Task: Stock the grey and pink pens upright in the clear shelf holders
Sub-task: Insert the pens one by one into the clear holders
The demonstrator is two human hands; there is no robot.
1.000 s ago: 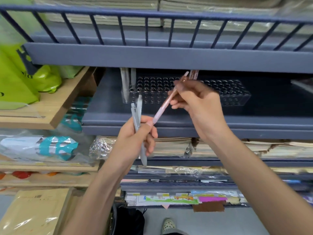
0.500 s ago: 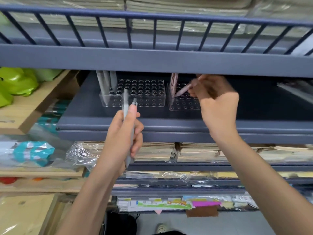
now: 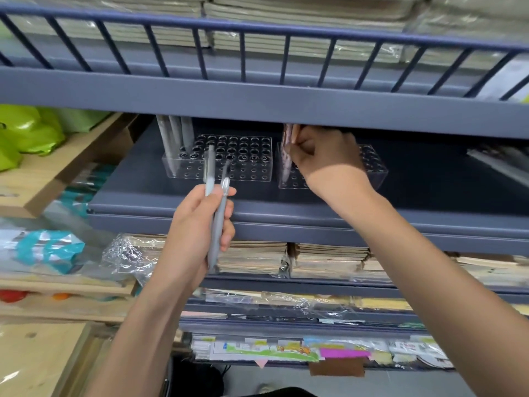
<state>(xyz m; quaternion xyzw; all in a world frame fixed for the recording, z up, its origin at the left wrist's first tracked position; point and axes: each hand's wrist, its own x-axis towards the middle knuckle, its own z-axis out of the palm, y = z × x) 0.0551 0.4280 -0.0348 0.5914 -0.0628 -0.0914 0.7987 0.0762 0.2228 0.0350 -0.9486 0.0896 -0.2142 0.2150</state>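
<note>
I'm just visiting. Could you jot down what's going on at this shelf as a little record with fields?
Left hand: holds two grey pens in front of the shelf
Right hand: pinches pink pens standing in the right clear holder
Left clear holder: three grey pens upright in its back left corner; most holes empty
</note>
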